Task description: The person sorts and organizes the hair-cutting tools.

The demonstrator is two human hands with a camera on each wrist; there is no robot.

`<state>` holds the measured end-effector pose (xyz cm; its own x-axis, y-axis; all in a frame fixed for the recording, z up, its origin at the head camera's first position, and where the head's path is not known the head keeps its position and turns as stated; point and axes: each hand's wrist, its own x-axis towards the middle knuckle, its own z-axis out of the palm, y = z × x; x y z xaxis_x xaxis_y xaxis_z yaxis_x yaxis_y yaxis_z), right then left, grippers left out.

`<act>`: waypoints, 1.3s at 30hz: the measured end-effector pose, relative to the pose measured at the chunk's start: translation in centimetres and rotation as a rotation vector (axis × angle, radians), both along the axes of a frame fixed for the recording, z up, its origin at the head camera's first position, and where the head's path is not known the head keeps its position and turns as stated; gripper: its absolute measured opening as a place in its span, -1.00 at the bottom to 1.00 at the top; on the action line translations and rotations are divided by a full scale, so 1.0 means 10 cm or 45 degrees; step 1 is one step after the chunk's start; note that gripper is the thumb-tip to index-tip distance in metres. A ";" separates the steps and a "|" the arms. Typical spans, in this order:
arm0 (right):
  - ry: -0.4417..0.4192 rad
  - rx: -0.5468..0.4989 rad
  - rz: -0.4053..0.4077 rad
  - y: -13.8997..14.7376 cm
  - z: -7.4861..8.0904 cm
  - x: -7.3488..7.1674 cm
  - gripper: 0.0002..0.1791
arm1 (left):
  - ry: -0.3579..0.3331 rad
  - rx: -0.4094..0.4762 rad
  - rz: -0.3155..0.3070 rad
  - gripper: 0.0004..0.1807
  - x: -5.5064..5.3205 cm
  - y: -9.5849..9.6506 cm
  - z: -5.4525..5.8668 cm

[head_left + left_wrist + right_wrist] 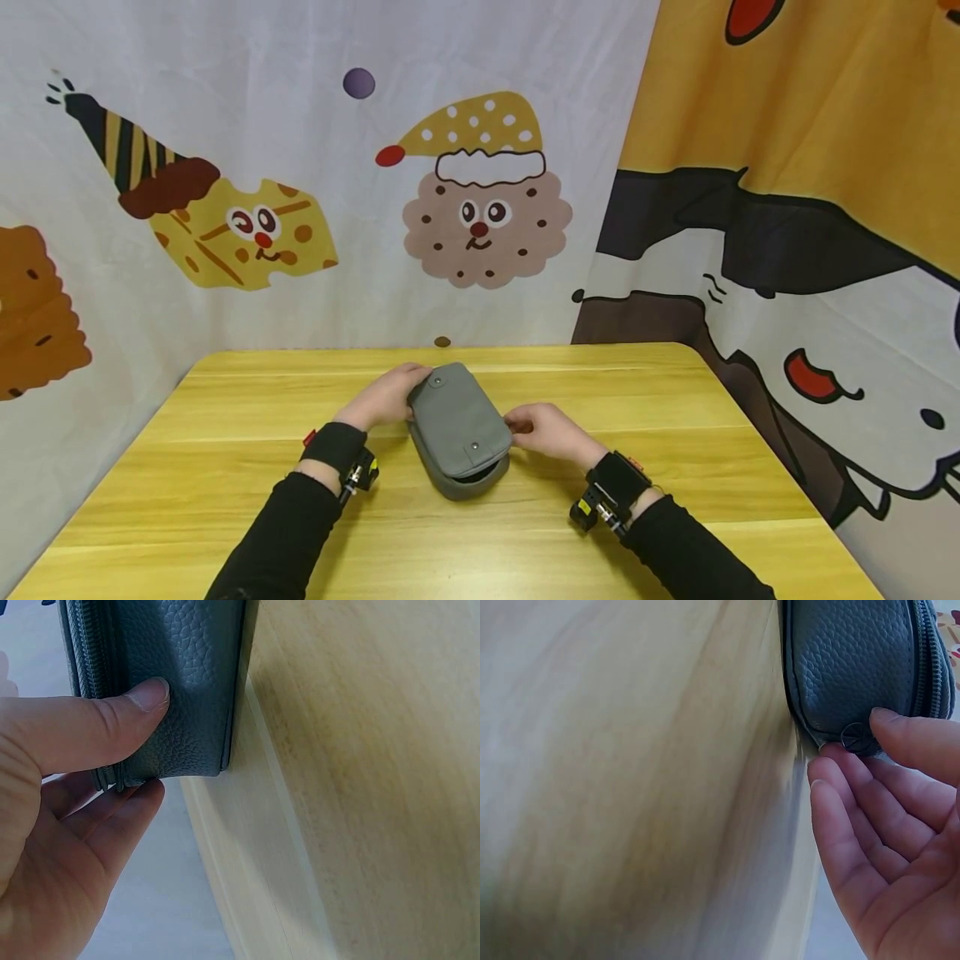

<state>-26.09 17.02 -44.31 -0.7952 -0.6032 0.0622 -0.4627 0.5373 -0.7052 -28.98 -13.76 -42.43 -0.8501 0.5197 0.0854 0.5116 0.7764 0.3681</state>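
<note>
A grey leather-look zip case (461, 421) lies at an angle on the wooden table, its lid on top with two snap studs. At its near right corner the zip is parted, with a dark gap (487, 471) under the lid; the inside is too dark to see. My left hand (386, 396) grips the far left corner, thumb on the side wall (187, 645) and fingers curled behind. On the right side, my right hand (551, 429) pinches the zip pull (855, 737), a small dark ring at the case's side, partly hidden by the thumb.
The pale wooden table (247, 500) reaches back to a white curtain (300, 50) with cartoon prints. To the right hangs a yellow, black and white cartoon curtain (810, 142). Each wrist wears a black strap with a small camera (363, 471).
</note>
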 end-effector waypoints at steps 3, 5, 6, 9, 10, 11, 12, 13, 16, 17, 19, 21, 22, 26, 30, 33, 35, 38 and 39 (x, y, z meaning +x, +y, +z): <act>0.006 0.006 -0.013 0.00 0.00 0.00 -0.79 | -0.006 -0.005 0.005 -0.16 0.00 0.00 0.00; 0.007 0.009 -0.024 -0.01 -0.01 0.00 -0.81 | -0.011 -0.005 0.009 -0.16 -0.01 0.00 0.00; 0.005 0.007 -0.027 -0.01 -0.01 0.00 -0.82 | -0.011 -0.005 0.011 -0.16 -0.01 0.00 0.00; 0.011 0.010 -0.043 -0.01 -0.02 0.00 -0.87 | -0.011 -0.005 0.017 -0.16 -0.01 0.00 -0.01; 0.012 0.011 -0.050 -0.01 -0.02 0.00 -0.89 | -0.012 -0.005 0.019 -0.16 -0.01 0.00 -0.01; 0.013 0.012 -0.054 -0.01 -0.02 0.00 -0.90 | -0.010 -0.007 0.019 -0.15 -0.01 0.00 -0.01; 0.017 0.012 -0.059 -0.01 -0.03 0.00 -0.91 | -0.009 -0.007 0.019 -0.15 -0.02 0.00 -0.02; 0.020 0.012 -0.063 -0.01 -0.03 0.00 -0.92 | -0.008 -0.008 0.019 -0.15 -0.02 0.00 -0.02; 0.011 0.010 -0.075 -0.01 -0.04 0.00 -0.93 | -0.011 -0.003 0.019 -0.15 -0.02 0.00 -0.02; 0.014 0.012 -0.078 0.00 -0.04 0.00 -0.94 | -0.010 -0.002 0.018 -0.15 -0.02 0.00 -0.02; 0.023 0.018 -0.078 0.01 -0.05 0.00 -0.96 | -0.012 0.000 0.018 -0.15 -0.02 0.00 -0.02; 0.032 0.028 -0.075 0.02 -0.05 0.01 -0.97 | -0.016 0.000 0.018 -0.15 -0.02 0.00 -0.02; 0.038 0.031 -0.071 0.03 -0.05 0.01 -0.96 | -0.018 -0.001 0.019 -0.15 -0.01 0.00 -0.02; 0.054 0.040 -0.060 0.06 -0.04 0.02 -0.93 | -0.020 0.002 0.021 -0.15 -0.01 0.00 -0.02; 0.065 0.045 -0.068 0.11 -0.03 0.03 -0.91 | -0.010 -0.001 0.018 -0.16 -0.01 0.00 -0.02; 0.028 0.020 -0.093 0.12 -0.03 0.02 -0.89 | -0.012 0.003 0.017 -0.16 -0.01 0.00 -0.03; -0.001 -0.009 -0.110 0.13 -0.02 0.02 -0.89 | -0.014 0.009 0.018 -0.16 -0.01 0.00 -0.03; -0.029 -0.051 -0.130 0.14 -0.01 0.03 -0.90 | -0.010 0.013 0.019 -0.16 -0.01 0.00 -0.03; -0.022 -0.053 -0.137 0.14 -0.01 0.03 -0.90 | -0.011 0.013 0.022 -0.16 -0.01 0.00 -0.03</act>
